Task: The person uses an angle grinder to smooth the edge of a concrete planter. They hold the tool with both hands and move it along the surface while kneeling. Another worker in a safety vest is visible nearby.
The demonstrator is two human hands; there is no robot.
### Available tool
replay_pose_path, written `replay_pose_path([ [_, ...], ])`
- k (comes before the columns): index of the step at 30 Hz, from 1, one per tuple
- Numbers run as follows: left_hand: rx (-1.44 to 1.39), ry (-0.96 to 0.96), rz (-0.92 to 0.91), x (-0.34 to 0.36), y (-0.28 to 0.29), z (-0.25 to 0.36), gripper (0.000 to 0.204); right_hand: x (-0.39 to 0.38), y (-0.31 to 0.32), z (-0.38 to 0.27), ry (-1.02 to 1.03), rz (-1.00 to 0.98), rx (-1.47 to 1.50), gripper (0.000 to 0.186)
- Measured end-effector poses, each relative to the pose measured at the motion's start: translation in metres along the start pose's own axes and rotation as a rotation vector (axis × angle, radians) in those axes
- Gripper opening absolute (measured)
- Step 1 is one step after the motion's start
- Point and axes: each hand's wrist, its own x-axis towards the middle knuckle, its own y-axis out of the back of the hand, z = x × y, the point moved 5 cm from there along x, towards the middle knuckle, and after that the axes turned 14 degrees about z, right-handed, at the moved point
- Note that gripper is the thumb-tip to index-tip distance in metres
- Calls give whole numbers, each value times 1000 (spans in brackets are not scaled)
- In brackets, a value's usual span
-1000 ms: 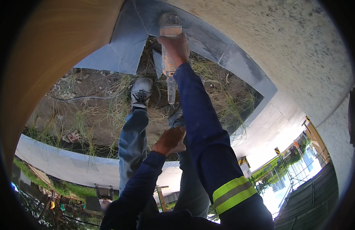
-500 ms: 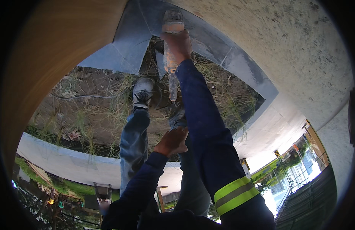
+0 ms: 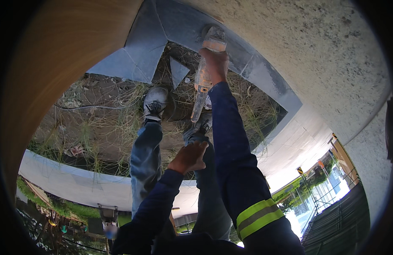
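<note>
My right hand (image 3: 214, 66) grips a dusty orange-and-grey power tool (image 3: 215, 39) over the right side of the grey stone edging (image 3: 177, 23). Its long narrow end points down toward my shoes. My left hand (image 3: 188, 155) is closed beside my right knee; what it holds, if anything, is hidden. A triangular grey stone piece (image 3: 179, 69) lies in the dirt left of the tool. My left shoe (image 3: 155, 102) stands on the grassy soil (image 3: 105, 127), with my right shoe partly visible beneath the tool's end.
A curved tan surface (image 3: 60, 55) rises on the left, a speckled pale wall (image 3: 323, 55) on the right. A cable (image 3: 90, 107) crosses the soil. Behind me are pale paving (image 3: 60, 165), scaffolding (image 3: 323, 199), greenery and a person (image 3: 109, 225).
My right hand and the tool have shifted right and slightly down, uncovering more of the triangular piece and tilting the tool's long end leftward. My left hand has hardly moved.
</note>
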Motion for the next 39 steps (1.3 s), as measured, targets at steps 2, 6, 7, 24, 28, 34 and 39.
replay_pose_path([
  [2, 18, -5, 1, 0, -4, -4, 69, -9, -13, -20, 19, -39, -19, 43],
  [6, 6, -41, 61, -1, -12, -16, 69, -15, -48, -43, 97, -46, -103, 56],
  [7, 21, -34, 48, -1, -11, -17, 70, -20, -51, -51, 96, -74, -124, 63],
  [24, 29, -18, -3, 3, -16, -15, 65, -13, -36, -31, 52, -69, -109, 63],
  [28, -32, -60, 45, 4, -18, -23, 57, -26, -63, -58, 88, -152, -140, 79],
  [34, 38, -8, -21, 5, -6, -8, 65, -13, -29, -26, 52, -63, -111, 58],
  [39, -5, 11, -19, 3, -4, -6, 72, -2, 3, 2, -23, -6, 20, 44],
])
